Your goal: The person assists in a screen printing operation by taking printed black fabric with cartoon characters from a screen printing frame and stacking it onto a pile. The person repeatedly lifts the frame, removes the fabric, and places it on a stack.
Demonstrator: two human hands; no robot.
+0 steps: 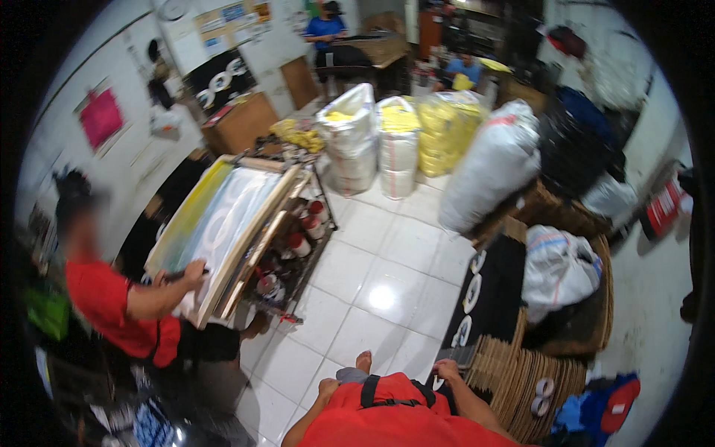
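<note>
My left hand (pixel 328 387) hangs low beside my red top, its fingers mostly hidden from view. At the near corner of a stack of cardboard sheets, my right hand (pixel 447 369) has curled fingers; a small white bit and something dark show just under them, too small to make out. A black panel with white ring-shaped prints (pixel 472 290) lies on the stack, right beyond that hand. Cardboard sheets (pixel 514 384) stand packed on edge to the right of my right forearm.
On the left a person in red (pixel 123 305) grips a tool over a framed printing screen (pixel 223 216) on a rack holding ink pots (pixel 299 244). White sacks (pixel 350 141) and a large grey sack (pixel 495 167) stand ahead on the tiled floor (pixel 357 261). Two people work farther back.
</note>
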